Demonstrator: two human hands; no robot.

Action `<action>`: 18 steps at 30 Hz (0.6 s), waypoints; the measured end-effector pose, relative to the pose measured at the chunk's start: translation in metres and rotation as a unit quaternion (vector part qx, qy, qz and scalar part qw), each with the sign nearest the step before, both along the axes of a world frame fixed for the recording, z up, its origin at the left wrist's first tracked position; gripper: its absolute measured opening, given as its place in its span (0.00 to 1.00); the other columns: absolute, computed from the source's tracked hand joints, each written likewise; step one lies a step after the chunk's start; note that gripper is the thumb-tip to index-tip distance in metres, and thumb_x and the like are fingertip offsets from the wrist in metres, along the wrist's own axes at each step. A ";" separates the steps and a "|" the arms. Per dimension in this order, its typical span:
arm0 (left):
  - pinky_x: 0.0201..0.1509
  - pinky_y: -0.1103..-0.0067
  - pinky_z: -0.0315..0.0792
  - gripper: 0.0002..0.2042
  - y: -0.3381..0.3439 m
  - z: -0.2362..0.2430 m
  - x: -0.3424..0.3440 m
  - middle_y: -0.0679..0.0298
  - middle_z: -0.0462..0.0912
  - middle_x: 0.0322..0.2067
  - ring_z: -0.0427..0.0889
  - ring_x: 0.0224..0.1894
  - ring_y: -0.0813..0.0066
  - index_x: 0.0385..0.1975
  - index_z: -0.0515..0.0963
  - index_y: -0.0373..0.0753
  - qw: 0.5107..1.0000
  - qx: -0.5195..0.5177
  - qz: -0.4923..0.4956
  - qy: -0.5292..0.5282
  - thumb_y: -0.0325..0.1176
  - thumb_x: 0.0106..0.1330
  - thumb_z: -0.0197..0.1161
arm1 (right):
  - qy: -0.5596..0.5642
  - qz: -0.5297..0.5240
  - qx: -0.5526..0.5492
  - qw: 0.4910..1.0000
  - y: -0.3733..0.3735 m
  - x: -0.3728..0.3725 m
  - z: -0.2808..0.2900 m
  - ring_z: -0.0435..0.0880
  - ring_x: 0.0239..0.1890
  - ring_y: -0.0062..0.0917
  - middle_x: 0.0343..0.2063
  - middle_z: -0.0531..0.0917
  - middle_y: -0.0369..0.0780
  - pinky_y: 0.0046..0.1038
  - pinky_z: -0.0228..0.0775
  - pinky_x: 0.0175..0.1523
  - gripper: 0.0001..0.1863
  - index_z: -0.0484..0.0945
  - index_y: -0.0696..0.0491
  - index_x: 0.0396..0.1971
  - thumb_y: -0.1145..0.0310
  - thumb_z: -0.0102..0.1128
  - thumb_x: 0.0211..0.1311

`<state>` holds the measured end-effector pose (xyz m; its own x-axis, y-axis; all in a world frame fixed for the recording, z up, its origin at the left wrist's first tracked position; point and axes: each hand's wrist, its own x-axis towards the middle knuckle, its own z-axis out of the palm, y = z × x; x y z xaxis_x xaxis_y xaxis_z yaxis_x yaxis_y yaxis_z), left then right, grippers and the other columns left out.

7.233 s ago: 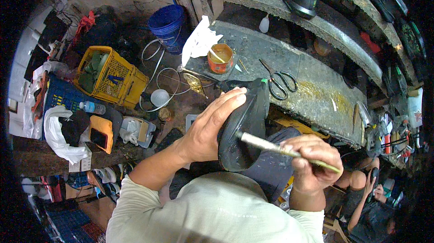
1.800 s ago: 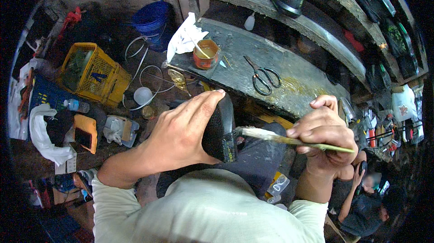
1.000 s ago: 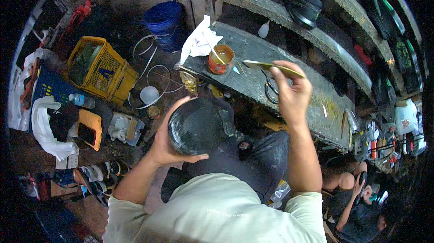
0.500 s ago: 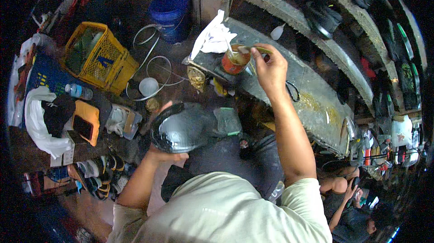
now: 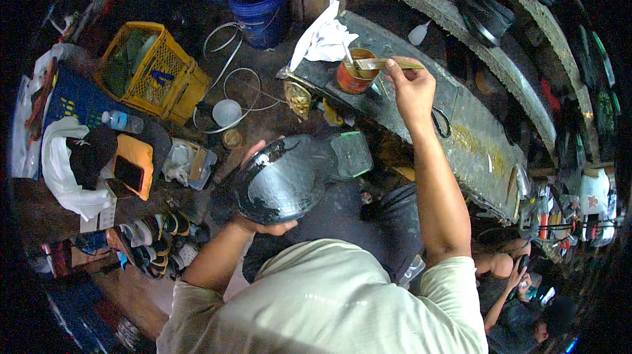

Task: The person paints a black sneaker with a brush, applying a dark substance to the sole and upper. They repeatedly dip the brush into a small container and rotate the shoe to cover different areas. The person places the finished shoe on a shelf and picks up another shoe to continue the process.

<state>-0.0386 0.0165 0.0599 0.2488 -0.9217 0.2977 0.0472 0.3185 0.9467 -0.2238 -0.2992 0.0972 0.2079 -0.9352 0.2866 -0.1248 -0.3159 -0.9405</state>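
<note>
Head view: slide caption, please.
Left hand holds black shoe, sole up; right hand holds brush at orange tin.

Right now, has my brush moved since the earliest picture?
Yes. Judged against the orange can on the bench, the brush has moved forward, away from the black shoe, to the can's opening.

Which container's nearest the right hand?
The orange can on the bench, beside the right hand; the blue bucket, white tub and yellow crate sit farther left.
</note>
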 end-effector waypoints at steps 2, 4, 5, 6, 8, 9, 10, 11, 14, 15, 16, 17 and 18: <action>0.77 0.58 0.58 0.63 -0.006 0.002 -0.005 0.45 0.64 0.71 0.66 0.73 0.51 0.75 0.51 0.37 1.000 -0.013 0.012 -0.026 0.42 0.36 0.85 | -0.070 -0.012 0.123 0.990 0.009 -0.008 0.014 0.86 0.33 0.20 0.33 0.89 0.41 0.21 0.77 0.36 0.15 0.82 0.60 0.48 0.65 0.69 0.69; 0.79 0.58 0.56 0.47 -0.015 0.003 -0.010 0.46 0.65 0.72 0.65 0.74 0.52 0.72 0.59 0.34 0.997 0.004 -0.017 0.080 0.45 0.52 0.71 | -0.178 0.016 0.135 0.975 0.026 -0.022 0.036 0.87 0.33 0.24 0.35 0.88 0.42 0.22 0.79 0.38 0.15 0.80 0.59 0.49 0.65 0.67 0.70; 0.79 0.59 0.54 0.38 -0.021 0.004 -0.011 0.47 0.65 0.72 0.64 0.74 0.53 0.70 0.63 0.33 0.952 0.084 -0.045 0.292 0.46 0.62 0.61 | -0.200 0.010 0.159 0.967 0.038 -0.029 0.049 0.87 0.33 0.24 0.36 0.88 0.42 0.23 0.79 0.38 0.15 0.80 0.59 0.49 0.66 0.67 0.70; 0.80 0.59 0.53 0.31 -0.027 0.006 -0.010 0.48 0.66 0.72 0.64 0.75 0.54 0.68 0.68 0.31 0.893 0.127 -0.053 0.429 0.47 0.71 0.51 | -0.237 0.030 0.159 0.958 0.051 -0.038 0.062 0.86 0.34 0.24 0.37 0.87 0.42 0.24 0.79 0.38 0.15 0.79 0.59 0.49 0.66 0.66 0.71; 0.80 0.58 0.52 0.30 -0.038 0.009 -0.019 0.50 0.64 0.73 0.62 0.76 0.53 0.68 0.70 0.34 0.920 -0.023 -0.140 0.365 0.48 0.74 0.44 | -0.298 0.080 0.135 0.942 0.083 -0.053 0.082 0.86 0.32 0.25 0.37 0.86 0.42 0.28 0.81 0.39 0.14 0.78 0.59 0.49 0.66 0.64 0.71; 0.81 0.56 0.51 0.30 -0.042 0.012 -0.023 0.50 0.63 0.74 0.61 0.76 0.51 0.69 0.69 0.36 0.914 -0.053 -0.174 0.362 0.50 0.75 0.43 | -0.292 0.086 0.128 0.944 0.100 -0.062 0.091 0.85 0.33 0.26 0.38 0.85 0.43 0.31 0.81 0.39 0.15 0.77 0.59 0.50 0.66 0.64 0.71; 0.81 0.54 0.50 0.30 -0.045 0.015 -0.027 0.51 0.61 0.76 0.60 0.77 0.50 0.70 0.69 0.39 0.927 -0.052 -0.155 0.338 0.52 0.76 0.43 | -0.295 0.072 0.131 0.944 0.118 -0.071 0.099 0.86 0.35 0.27 0.40 0.84 0.43 0.32 0.82 0.38 0.16 0.75 0.59 0.51 0.66 0.63 0.71; 0.81 0.53 0.50 0.31 -0.052 0.018 -0.031 0.52 0.60 0.76 0.60 0.77 0.49 0.70 0.69 0.39 0.928 -0.077 -0.162 0.327 0.53 0.76 0.43 | -0.255 0.073 0.121 0.956 0.133 -0.080 0.107 0.86 0.36 0.28 0.41 0.83 0.44 0.32 0.83 0.36 0.17 0.74 0.60 0.51 0.66 0.64 0.70; 0.81 0.51 0.47 0.31 -0.069 0.029 -0.038 0.54 0.54 0.78 0.56 0.78 0.50 0.71 0.67 0.42 0.927 -0.142 -0.194 0.288 0.53 0.75 0.43 | -0.189 -0.028 0.055 0.980 0.171 -0.095 0.119 0.85 0.38 0.24 0.37 0.87 0.42 0.28 0.78 0.48 0.18 0.82 0.59 0.43 0.63 0.75 0.60; 0.81 0.52 0.48 0.30 -0.074 0.032 -0.045 0.53 0.53 0.78 0.56 0.78 0.50 0.71 0.66 0.40 0.916 -0.172 -0.206 0.299 0.50 0.75 0.43 | -0.160 -0.013 0.045 0.986 0.180 -0.101 0.122 0.85 0.39 0.24 0.37 0.87 0.42 0.28 0.78 0.49 0.17 0.82 0.59 0.43 0.64 0.74 0.61; 0.81 0.52 0.49 0.29 -0.081 0.034 -0.049 0.53 0.53 0.78 0.54 0.79 0.49 0.72 0.66 0.40 0.906 -0.190 -0.220 0.308 0.48 0.76 0.43 | -0.167 0.009 0.022 0.986 0.186 -0.105 0.125 0.85 0.40 0.24 0.38 0.88 0.42 0.27 0.78 0.50 0.16 0.83 0.59 0.42 0.65 0.74 0.61; 0.81 0.52 0.49 0.28 -0.088 0.036 -0.054 0.53 0.53 0.78 0.52 0.79 0.49 0.72 0.65 0.40 0.913 -0.225 -0.211 0.267 0.46 0.76 0.43 | -0.185 0.027 0.025 0.982 0.190 -0.106 0.125 0.86 0.41 0.24 0.39 0.88 0.43 0.26 0.78 0.50 0.15 0.83 0.59 0.43 0.68 0.75 0.60; 0.81 0.51 0.50 0.27 -0.094 0.038 -0.060 0.53 0.53 0.78 0.50 0.80 0.49 0.72 0.64 0.41 0.908 -0.267 -0.211 0.244 0.44 0.77 0.43 | -0.161 0.018 0.009 0.987 0.191 -0.108 0.125 0.86 0.41 0.24 0.39 0.88 0.43 0.26 0.78 0.49 0.14 0.83 0.59 0.43 0.69 0.75 0.60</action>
<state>-0.0983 -0.0775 0.0983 0.1291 -0.7229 0.6788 0.6446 0.5814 0.4965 -0.3319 -0.1079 0.2223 0.1429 -0.9343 0.3267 0.1924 -0.2975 -0.9351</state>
